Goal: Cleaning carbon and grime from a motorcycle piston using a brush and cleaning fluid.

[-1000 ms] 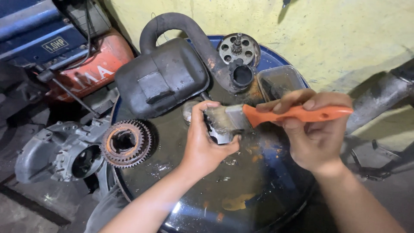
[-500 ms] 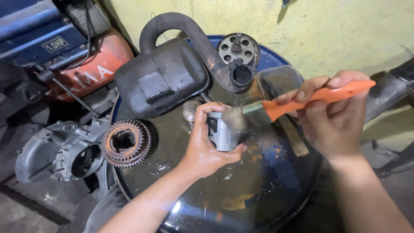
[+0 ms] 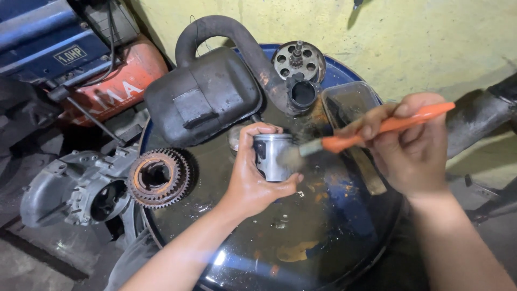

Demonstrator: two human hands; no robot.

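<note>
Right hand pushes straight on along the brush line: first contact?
Likely the metal piston held in the left hand; the right hand aims the orange-handled brush bristles at its side, touching or nearly so.

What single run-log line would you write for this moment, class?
left hand: grips metal piston | right hand: holds orange-handled brush, bristles on piston | surface: oily blue drum top | nearby: rusty gear, black muffler

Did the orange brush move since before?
Yes. The orange brush tilted handle-up toward the yellow wall; its bristles remain at the metal cylinder.
</note>
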